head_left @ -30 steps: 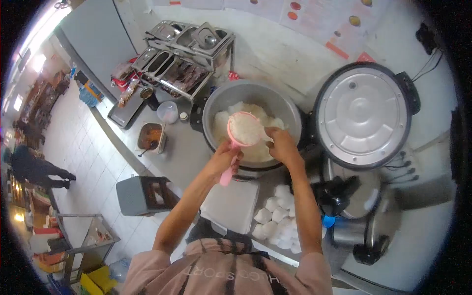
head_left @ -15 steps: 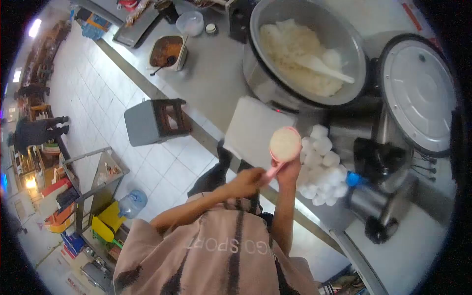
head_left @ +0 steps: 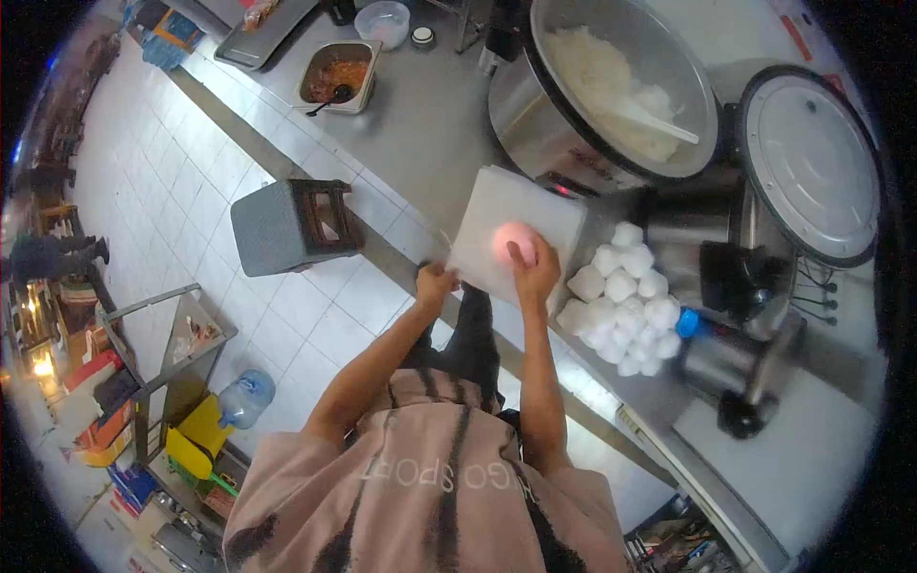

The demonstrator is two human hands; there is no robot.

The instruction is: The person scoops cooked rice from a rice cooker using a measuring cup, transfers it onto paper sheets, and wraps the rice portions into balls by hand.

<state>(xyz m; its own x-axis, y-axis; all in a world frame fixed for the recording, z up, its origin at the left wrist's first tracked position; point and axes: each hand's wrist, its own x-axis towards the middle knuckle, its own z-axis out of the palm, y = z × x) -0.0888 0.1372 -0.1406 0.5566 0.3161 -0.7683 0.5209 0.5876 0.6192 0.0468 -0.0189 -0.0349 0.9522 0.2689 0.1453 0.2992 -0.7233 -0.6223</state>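
A pink scoop (head_left: 514,241) lies bottom up on a stack of white paper sheets (head_left: 485,205) at the counter's edge. My right hand (head_left: 537,272) is closed around the scoop's near right side, thumb over its bottom; its handle is hidden. At the stack's left corner my left hand (head_left: 437,288) has its fingers pinched together on the edge of a paper sheet. Whatever lies beneath the scoop cannot be seen. Past the stack, a large cooker (head_left: 544,115) holds white rice (head_left: 597,72) with a white paddle (head_left: 659,124) resting in it.
Several white rounded bundles (head_left: 621,310) are piled right of the paper. The cooker's round lid (head_left: 810,167) stands open at the far right. A metal pan of reddish food (head_left: 334,81) sits on the counter (head_left: 420,115). A grey stool (head_left: 287,229) stands on the floor.
The scoop, upright and full of white rice before, is now turned over onto the paper. My left hand has left its handle and moved left to the paper's corner.
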